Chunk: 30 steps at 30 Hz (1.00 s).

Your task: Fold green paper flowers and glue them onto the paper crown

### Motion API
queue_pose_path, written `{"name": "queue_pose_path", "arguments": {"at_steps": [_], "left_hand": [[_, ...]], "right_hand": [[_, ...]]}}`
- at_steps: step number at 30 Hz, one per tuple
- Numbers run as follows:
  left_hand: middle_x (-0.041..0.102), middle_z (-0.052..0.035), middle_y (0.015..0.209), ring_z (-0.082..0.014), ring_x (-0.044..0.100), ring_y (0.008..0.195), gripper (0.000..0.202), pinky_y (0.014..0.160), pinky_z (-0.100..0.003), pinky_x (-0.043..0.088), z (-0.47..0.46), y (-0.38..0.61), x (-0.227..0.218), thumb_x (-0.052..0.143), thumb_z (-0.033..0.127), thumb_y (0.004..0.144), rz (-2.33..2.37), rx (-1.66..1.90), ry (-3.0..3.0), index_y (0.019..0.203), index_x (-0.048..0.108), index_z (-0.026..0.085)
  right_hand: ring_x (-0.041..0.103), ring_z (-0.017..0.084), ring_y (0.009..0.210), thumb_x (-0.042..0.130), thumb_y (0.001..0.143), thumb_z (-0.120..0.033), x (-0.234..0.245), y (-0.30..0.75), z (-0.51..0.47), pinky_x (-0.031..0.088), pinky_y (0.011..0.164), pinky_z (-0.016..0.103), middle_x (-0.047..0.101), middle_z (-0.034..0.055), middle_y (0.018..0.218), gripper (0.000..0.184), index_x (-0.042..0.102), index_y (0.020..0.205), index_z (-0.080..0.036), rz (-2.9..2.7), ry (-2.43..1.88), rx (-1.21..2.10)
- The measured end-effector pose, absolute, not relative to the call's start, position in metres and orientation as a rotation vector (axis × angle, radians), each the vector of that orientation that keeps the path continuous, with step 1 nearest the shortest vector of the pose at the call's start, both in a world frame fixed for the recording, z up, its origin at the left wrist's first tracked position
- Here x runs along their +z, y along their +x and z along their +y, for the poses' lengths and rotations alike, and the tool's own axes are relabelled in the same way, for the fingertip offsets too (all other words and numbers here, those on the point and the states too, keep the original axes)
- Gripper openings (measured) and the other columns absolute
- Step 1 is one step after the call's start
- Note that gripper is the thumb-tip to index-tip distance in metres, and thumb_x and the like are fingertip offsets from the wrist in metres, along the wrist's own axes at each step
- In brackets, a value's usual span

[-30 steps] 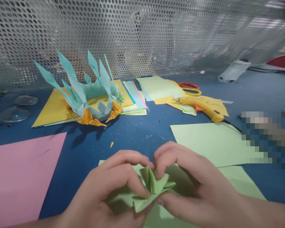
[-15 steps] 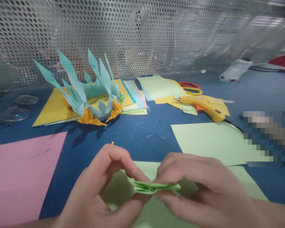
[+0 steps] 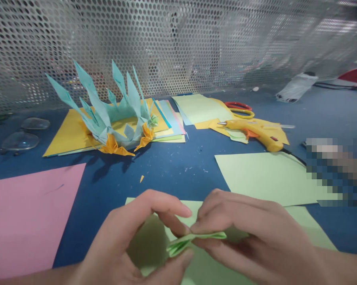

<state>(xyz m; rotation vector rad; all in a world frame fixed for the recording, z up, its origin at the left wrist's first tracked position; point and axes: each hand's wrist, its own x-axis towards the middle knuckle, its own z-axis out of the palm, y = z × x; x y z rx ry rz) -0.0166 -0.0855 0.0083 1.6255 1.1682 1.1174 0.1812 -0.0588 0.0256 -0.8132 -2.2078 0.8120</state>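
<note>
A small folded green paper piece [image 3: 193, 240] is pressed nearly flat between both hands, low in the middle of the view. My left hand [image 3: 130, 245] pinches its left end with thumb below and fingers curled over it. My right hand [image 3: 249, 233] pinches its right part from above and below. Under the hands lies a light green sheet [image 3: 303, 229] on the blue table.
A teal and orange folded paper crown [image 3: 113, 114] stands on a stack of coloured sheets [image 3: 68, 136] at the back left. A pink sheet [image 3: 23, 213] lies left, another green sheet [image 3: 270, 176] right. A yellow glue gun [image 3: 255, 132], scissors [image 3: 239, 110] and perforated screen [image 3: 178, 43] are behind.
The green piece, fanned open a second ago, has been squeezed flat between the fingers. Its left end now tilts down slightly. Both hands sit a little lower.
</note>
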Motion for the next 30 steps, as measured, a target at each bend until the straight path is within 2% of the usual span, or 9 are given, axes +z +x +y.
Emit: {"name": "queue_pose_path", "arguments": {"at_steps": [2, 5, 7, 11, 14, 17, 21, 26, 30], "left_hand": [[0.069, 0.0090, 0.071, -0.0097, 0.066, 0.063, 0.033, 0.058, -0.012, 0.049, -0.082, -0.017, 0.009, 0.077, 0.010, 0.062, 1.155, 1.027, 1.611, 0.087, 0.069, 0.032], [0.068, 0.0043, 0.061, -0.0107, 0.061, 0.056, 0.008, 0.055, -0.015, 0.047, -0.075, -0.019, 0.009, 0.076, 0.016, 0.068, 1.123, 0.858, 1.572, 0.067, 0.070, 0.022], [0.067, 0.0028, 0.058, -0.0107, 0.058, 0.054, 0.015, 0.052, -0.015, 0.046, -0.072, -0.019, 0.009, 0.073, 0.020, 0.072, 1.117, 0.816, 1.489, 0.058, 0.068, 0.019], [0.066, 0.0034, 0.060, -0.0098, 0.057, 0.055, 0.010, 0.051, -0.013, 0.046, -0.071, -0.019, 0.009, 0.070, 0.021, 0.075, 1.152, 0.801, 1.309, 0.065, 0.071, 0.019], [0.069, 0.0034, 0.063, -0.0102, 0.059, 0.058, 0.008, 0.054, -0.014, 0.048, -0.072, -0.018, 0.009, 0.067, 0.018, 0.076, 1.160, 0.767, 1.251, 0.070, 0.072, 0.020], [0.067, 0.0036, 0.061, -0.0095, 0.058, 0.057, 0.012, 0.055, -0.014, 0.047, -0.072, -0.018, 0.008, 0.067, 0.017, 0.075, 1.144, 0.764, 1.212, 0.064, 0.070, 0.019], [0.063, 0.0047, 0.059, -0.0080, 0.054, 0.055, 0.015, 0.054, -0.013, 0.044, -0.069, -0.019, 0.005, 0.068, 0.020, 0.076, 1.105, 0.750, 1.128, 0.062, 0.067, 0.018], [0.061, 0.0043, 0.057, -0.0086, 0.053, 0.054, 0.015, 0.052, -0.014, 0.043, -0.068, -0.019, 0.010, 0.066, 0.022, 0.075, 1.111, 0.716, 1.180, 0.060, 0.065, 0.018], [0.062, 0.0036, 0.056, -0.0101, 0.055, 0.054, 0.013, 0.052, -0.015, 0.044, -0.072, -0.016, 0.015, 0.061, 0.016, 0.072, 1.189, 0.699, 1.421, 0.060, 0.065, 0.018]], "right_hand": [[0.067, 0.010, 0.061, 0.068, 0.078, -0.006, 0.024, 0.181, -0.061, 0.054, 0.057, 0.013, 0.071, -0.0018, 0.070, 0.017, 0.066, 0.082, -0.022, -2.185, -0.842, 0.802], [0.068, 0.011, 0.063, 0.073, 0.076, -0.015, 0.017, 0.180, -0.064, 0.057, 0.061, 0.015, 0.069, -0.0044, 0.073, 0.020, 0.059, 0.085, -0.026, -1.987, -0.941, 0.838], [0.069, 0.010, 0.064, 0.075, 0.075, -0.019, 0.014, 0.179, -0.066, 0.057, 0.060, 0.015, 0.068, -0.0054, 0.075, 0.024, 0.056, 0.086, -0.028, -1.860, -0.994, 0.843], [0.068, 0.007, 0.062, 0.075, 0.074, -0.014, 0.015, 0.177, -0.065, 0.055, 0.058, 0.010, 0.070, -0.0067, 0.076, 0.027, 0.057, 0.089, -0.029, -1.900, -1.010, 0.730], [0.071, 0.009, 0.072, 0.070, 0.074, -0.005, 0.020, 0.175, -0.061, 0.057, 0.068, 0.012, 0.073, -0.0050, 0.082, 0.032, 0.060, 0.094, -0.028, -2.007, -0.930, 0.672], [0.072, 0.012, 0.079, 0.066, 0.074, -0.001, 0.022, 0.176, -0.059, 0.059, 0.071, 0.016, 0.073, -0.0007, 0.087, 0.033, 0.063, 0.093, -0.028, -2.063, -0.860, 0.584], [0.072, 0.011, 0.073, 0.066, 0.073, 0.000, 0.022, 0.179, -0.060, 0.060, 0.068, 0.015, 0.072, 0.0021, 0.096, 0.033, 0.067, 0.091, -0.028, -2.072, -0.869, 0.470], [0.071, 0.012, 0.071, 0.063, 0.071, 0.001, 0.022, 0.172, -0.061, 0.059, 0.064, 0.018, 0.071, -0.0003, 0.081, 0.033, 0.064, 0.087, -0.028, -2.013, -0.859, 0.572], [0.066, 0.009, 0.066, 0.056, 0.062, 0.005, 0.018, 0.168, -0.061, 0.055, 0.061, 0.015, 0.067, -0.0038, 0.070, 0.031, 0.059, 0.072, -0.023, -1.893, -0.911, 0.804]]}}
